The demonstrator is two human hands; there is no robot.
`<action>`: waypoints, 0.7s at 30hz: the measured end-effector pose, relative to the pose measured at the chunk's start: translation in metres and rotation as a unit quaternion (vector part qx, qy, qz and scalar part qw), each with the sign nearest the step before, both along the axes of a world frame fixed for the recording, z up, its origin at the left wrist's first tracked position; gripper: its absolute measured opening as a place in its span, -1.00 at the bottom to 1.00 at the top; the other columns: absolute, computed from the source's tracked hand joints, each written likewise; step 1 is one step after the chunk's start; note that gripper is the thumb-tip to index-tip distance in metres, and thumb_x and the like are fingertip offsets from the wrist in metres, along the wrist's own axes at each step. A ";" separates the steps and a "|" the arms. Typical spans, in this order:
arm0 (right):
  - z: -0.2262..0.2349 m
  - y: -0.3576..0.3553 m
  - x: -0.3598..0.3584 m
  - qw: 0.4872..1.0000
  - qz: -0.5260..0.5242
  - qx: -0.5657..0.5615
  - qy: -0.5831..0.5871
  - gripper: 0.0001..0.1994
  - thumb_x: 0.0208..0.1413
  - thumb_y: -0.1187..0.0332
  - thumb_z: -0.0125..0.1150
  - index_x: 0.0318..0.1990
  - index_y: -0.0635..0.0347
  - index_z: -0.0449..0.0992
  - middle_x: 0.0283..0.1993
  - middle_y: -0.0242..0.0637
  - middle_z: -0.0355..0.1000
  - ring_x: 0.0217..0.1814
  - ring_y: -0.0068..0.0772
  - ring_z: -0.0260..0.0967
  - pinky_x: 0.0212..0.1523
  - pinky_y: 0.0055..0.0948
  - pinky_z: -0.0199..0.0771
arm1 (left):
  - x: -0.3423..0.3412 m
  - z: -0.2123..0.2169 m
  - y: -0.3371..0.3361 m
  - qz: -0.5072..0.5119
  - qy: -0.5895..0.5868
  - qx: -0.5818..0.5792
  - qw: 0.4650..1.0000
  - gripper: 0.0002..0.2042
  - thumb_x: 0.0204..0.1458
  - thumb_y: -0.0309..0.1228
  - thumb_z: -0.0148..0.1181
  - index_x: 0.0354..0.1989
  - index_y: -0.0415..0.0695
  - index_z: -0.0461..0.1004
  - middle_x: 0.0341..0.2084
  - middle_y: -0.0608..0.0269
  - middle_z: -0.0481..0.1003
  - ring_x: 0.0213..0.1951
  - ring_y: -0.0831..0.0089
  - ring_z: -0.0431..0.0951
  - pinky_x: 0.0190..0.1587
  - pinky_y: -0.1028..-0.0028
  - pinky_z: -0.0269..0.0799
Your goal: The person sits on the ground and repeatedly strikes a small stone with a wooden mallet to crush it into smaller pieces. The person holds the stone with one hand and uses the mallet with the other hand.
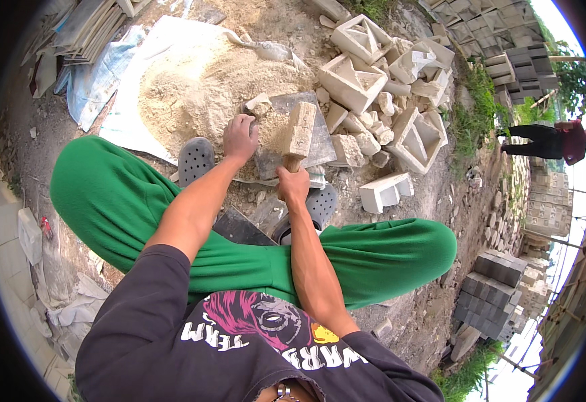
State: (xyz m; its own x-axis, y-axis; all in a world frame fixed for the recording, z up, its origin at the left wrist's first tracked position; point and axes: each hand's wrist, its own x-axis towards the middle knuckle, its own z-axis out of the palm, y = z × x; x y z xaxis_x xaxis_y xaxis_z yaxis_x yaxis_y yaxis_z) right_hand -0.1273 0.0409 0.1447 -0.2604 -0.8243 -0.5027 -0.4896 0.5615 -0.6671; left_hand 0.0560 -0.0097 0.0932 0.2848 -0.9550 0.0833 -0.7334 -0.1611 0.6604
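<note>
A dust-caked mallet [298, 130] is gripped by the right hand [294, 184], whose fingers are clenched round the wooden handle just below the blocky head, which stands raised over a flat grey slab [320, 144]. The left hand [241, 137] is laid on the slab's near left corner, fingers curled down over a pale lump of crumbling material [258, 104]; whether the lump is truly pinched or only steadied cannot be told. Beyond the fingertips a mound of pale sand [192, 90] is spread on a white sheet [129, 80], and to the right of the mallet head a heap of broken cast blocks [373, 80] is piled. Grey perforated clogs [196, 159] are seen just below both hands, beside green trousers [112, 194]. The chief hazard is judged to be the closeness of the left fingers to the striking face: were the head brought down slightly off line, the knuckles could be caught. Chips and dust could be thrown toward the eyes, and the slab could be rocked if struck near its edge. No packages, labels or signs are seen near the hands; only a blue-white plastic sheet [98, 74] is crumpled far left of the left fingers, and grey blocks [494, 288] are stacked well to the right of the right arm. A bending person [551, 139] is seen far off to the right.
</note>
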 end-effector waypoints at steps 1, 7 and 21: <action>0.003 -0.002 -0.002 1.000 -0.019 -0.001 0.002 -0.52 -0.17 0.10 0.33 -0.19 0.36 0.60 -0.28 0.12 0.60 -0.15 0.09 0.59 -0.05 -0.14 0.52 | 0.000 0.004 -0.001 -0.007 0.005 0.009 1.000 -0.62 0.12 -0.25 0.18 0.10 -0.08 0.51 0.14 0.17 0.43 0.20 0.15 0.37 0.27 0.16 0.22; 0.012 0.005 -0.015 0.993 -0.113 0.033 -0.002 -0.56 -0.14 0.09 0.32 -0.29 0.37 0.60 -0.38 0.02 0.60 -0.23 0.00 0.61 -0.10 -0.17 0.52 | -0.012 -0.012 0.030 -0.097 -0.096 0.010 0.991 -0.45 0.19 -0.16 0.11 0.30 -0.20 0.32 0.31 0.02 0.29 0.35 0.09 0.22 0.40 0.14 0.07; -0.008 0.011 -0.008 0.996 -0.089 0.019 -0.015 -0.54 -0.14 0.14 0.32 -0.24 0.45 0.57 -0.33 0.16 0.58 -0.18 0.10 0.60 -0.06 -0.12 0.54 | -0.037 -0.005 -0.011 -0.150 -0.137 0.009 0.979 -0.34 0.21 -0.14 0.04 0.41 -0.25 0.12 0.40 -0.13 0.12 0.44 0.05 0.07 0.47 0.11 -0.10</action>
